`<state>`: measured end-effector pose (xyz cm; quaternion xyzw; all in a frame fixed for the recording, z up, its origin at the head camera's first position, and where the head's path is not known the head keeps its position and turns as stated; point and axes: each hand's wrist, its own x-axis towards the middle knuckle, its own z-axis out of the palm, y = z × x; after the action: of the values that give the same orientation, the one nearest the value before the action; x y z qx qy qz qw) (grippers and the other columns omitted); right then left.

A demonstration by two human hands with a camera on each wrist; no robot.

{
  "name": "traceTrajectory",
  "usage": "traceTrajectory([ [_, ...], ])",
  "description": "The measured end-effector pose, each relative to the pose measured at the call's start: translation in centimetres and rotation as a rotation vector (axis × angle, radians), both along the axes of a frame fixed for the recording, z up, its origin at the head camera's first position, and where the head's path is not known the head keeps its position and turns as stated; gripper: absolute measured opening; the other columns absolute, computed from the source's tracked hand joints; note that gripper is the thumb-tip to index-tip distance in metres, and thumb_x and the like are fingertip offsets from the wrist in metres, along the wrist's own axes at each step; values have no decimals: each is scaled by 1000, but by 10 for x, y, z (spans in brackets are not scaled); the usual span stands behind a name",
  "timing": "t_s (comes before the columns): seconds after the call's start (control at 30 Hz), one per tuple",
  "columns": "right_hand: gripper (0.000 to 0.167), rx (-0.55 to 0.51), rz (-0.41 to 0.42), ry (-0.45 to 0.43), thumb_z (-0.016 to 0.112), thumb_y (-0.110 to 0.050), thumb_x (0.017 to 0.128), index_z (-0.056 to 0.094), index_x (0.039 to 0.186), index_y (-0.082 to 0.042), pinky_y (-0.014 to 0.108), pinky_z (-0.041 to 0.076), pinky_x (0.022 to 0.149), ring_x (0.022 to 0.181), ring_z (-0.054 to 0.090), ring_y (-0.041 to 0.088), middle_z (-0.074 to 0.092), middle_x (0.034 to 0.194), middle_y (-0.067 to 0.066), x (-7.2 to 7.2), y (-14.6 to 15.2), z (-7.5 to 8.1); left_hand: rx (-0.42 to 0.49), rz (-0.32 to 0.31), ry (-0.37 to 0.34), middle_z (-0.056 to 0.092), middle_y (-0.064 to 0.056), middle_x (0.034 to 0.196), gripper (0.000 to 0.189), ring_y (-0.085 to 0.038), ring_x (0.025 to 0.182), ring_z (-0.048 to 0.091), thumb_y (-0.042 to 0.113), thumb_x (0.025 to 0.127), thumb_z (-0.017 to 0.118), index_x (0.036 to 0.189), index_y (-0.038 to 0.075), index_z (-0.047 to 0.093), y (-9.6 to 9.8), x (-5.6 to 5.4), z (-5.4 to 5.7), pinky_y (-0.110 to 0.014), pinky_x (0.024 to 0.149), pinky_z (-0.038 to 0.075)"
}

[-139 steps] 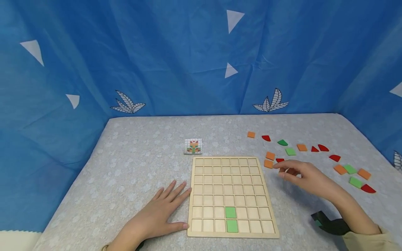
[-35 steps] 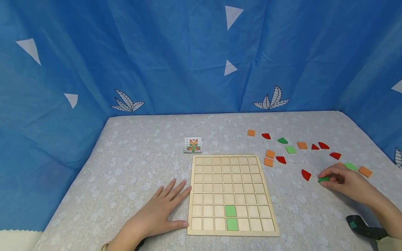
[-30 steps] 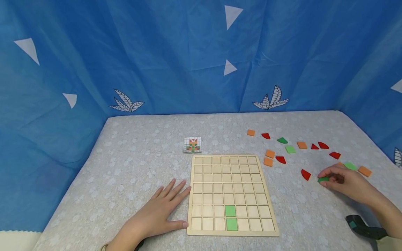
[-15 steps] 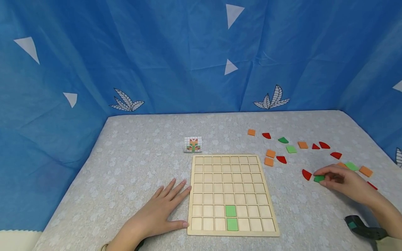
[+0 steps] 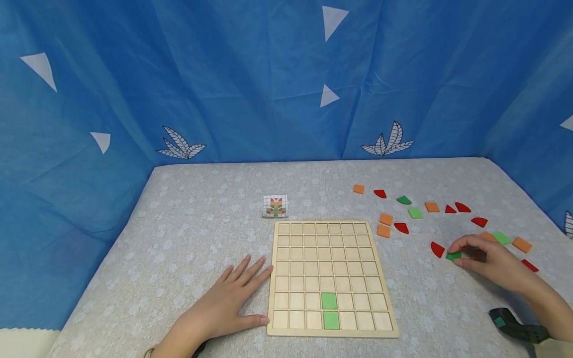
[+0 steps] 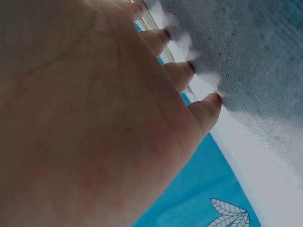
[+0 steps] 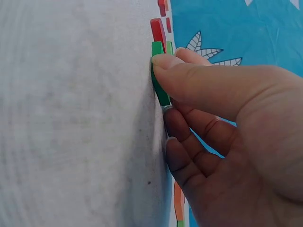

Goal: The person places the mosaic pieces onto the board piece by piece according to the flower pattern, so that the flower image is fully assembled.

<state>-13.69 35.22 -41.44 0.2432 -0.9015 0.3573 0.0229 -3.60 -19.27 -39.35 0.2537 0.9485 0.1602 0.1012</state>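
Observation:
My left hand [image 5: 224,308] lies flat with spread fingers on the table, its thumb and index fingertip at the left edge of the wooden grid board [image 5: 319,256]. Two light green square tiles [image 5: 330,311] sit one above the other in the board's lower middle cells. To the right, my right hand [image 5: 492,261] pinches a dark green rounded tile [image 5: 454,255] between thumb and fingers, low at the tabletop. In the right wrist view the thumb presses the near side of this green tile [image 7: 160,80]. Just left of it lies a red quarter-circle tile [image 5: 437,249].
A small card [image 5: 275,206] with a coloured grid pattern lies behind the board. Loose orange tiles [image 5: 383,231], red tiles [image 5: 480,222] and green tiles [image 5: 415,213] are scattered at the right. A blue curtain [image 5: 268,79] stands behind the table.
My right hand has gone from beside the board's right edge to the farther tiles and taken hold of the green tile, then shifted it slightly left. My left hand has stayed put.

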Motion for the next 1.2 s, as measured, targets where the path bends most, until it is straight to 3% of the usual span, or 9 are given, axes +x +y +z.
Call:
traceTrajectory([
  [0.17,30,38,-47,-3,74,4,76,65,103,-6,16,42,63,82,50,0,60,96,-11,0,2,-2,-2,-4,-2,11,-1,155,88,-30,139,5,72,81,45,150,24,23,-1,0,0,-61,103,13],
  [0.27,30,17,-32,-11,73,4,78,65,106,-4,18,43,62,82,51,2,60,98,-10,0,3,-4,-4,-7,-6,11,-1,155,87,-29,139,5,71,81,45,150,24,23,-1,0,1,-60,104,13],
  [0.67,35,39,-30,54,76,11,69,63,87,-15,20,37,58,73,47,6,59,82,-7,1,-5,1,-8,-7,-5,12,-1,155,88,-30,139,5,71,81,45,151,24,22,-1,0,0,-60,104,13],
  [0.93,34,135,-124,136,76,13,68,63,90,-10,7,40,64,75,50,-3,57,85,-5,1,-7,4,-6,-5,-1,11,-1,155,88,-29,139,5,71,81,46,151,24,22,-1,0,0,-60,104,13],
  [1.07,31,134,-132,99,79,1,71,65,96,-10,7,37,68,85,43,-6,57,93,-3,3,-4,3,-6,-7,0,11,-1,155,88,-29,139,5,71,81,46,151,24,21,-1,1,0,-60,104,13],
  [1.2,30,127,-133,43,79,-4,73,64,99,-7,18,37,58,77,40,3,50,89,-3,4,2,0,-5,-10,-4,11,-1,155,87,-29,139,5,70,81,46,151,23,22,-1,0,1,-60,104,13],
])
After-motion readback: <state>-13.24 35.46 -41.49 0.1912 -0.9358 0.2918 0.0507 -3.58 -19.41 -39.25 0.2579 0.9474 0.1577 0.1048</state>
